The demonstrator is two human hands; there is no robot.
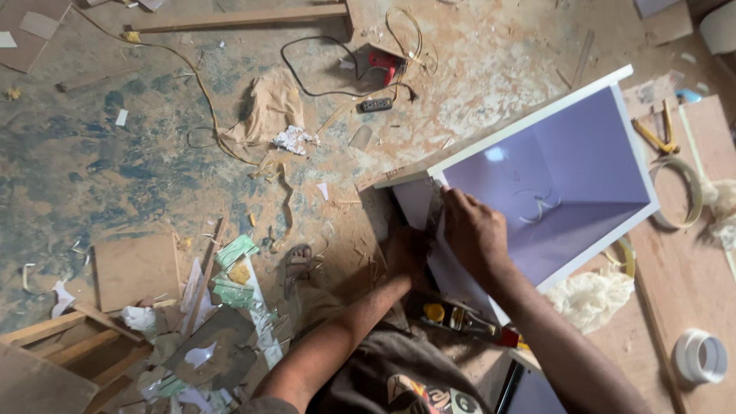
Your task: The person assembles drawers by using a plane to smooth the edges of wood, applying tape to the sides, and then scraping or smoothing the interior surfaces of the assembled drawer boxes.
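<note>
Right hand [474, 230] presses flat, fingers together, on a lilac laminated panel [567, 165]; left hand [406, 257], grip unclear, steadies its corner, which might slip.

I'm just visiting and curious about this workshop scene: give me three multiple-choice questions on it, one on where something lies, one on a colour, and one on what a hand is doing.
1. Where does the red power tool lie?
A. On the dusty floor, far from the hands
B. Inside the panel box
C. In the left hand

2. What colour are the inner faces of the panel box?
A. Green
B. Pale lilac
C. Black

3. What is the right hand doing?
A. Hanging free in the air
B. Holding a cup
C. Pressing on the box's near corner

Answers: 1 A, the red power tool lies on the floor among cables. 2 B, the panel box shows pale lilac faces with white edges. 3 C, the right hand lies flat on the corner, with the left hand beside it at the edge.
</note>
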